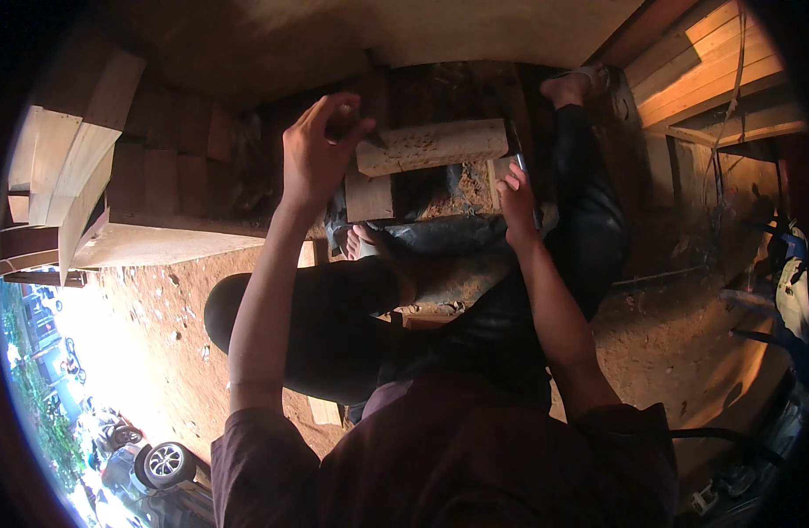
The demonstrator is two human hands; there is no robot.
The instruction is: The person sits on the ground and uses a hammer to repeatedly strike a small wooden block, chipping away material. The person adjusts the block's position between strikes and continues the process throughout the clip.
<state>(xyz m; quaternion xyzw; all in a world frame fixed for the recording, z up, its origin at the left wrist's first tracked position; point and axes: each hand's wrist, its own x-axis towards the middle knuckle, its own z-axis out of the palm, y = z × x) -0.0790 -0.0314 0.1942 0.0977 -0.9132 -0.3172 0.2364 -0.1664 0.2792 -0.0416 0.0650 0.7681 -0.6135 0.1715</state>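
Note:
A pale wooden block (pixel 432 146) with rows of small dark marks on its top lies crosswise in front of me, resting over smaller wood pieces (pixel 369 199). Above its left end is my left hand (pixel 321 145), with fingers curled together. A small dark pointed tip shows beside those fingers, but what they hold is too dark to make out. My right hand (pixel 517 201) is closed around a slim tool with a shiny metal end (pixel 521 162), just beyond the block's right end. The tool's kind cannot be told. Wood shavings (pixel 466 189) lie below the block.
My bent legs and sandalled feet (pixel 573 86) surround the work spot. Stacked boards (pixel 79 167) stand at the left, a slatted wooden piece (pixel 712 66) at the far right. Sandy ground (pixel 175 308) stretches left toward a parked vehicle's wheel (pixel 167 464). A cable (pixel 730 114) hangs at right.

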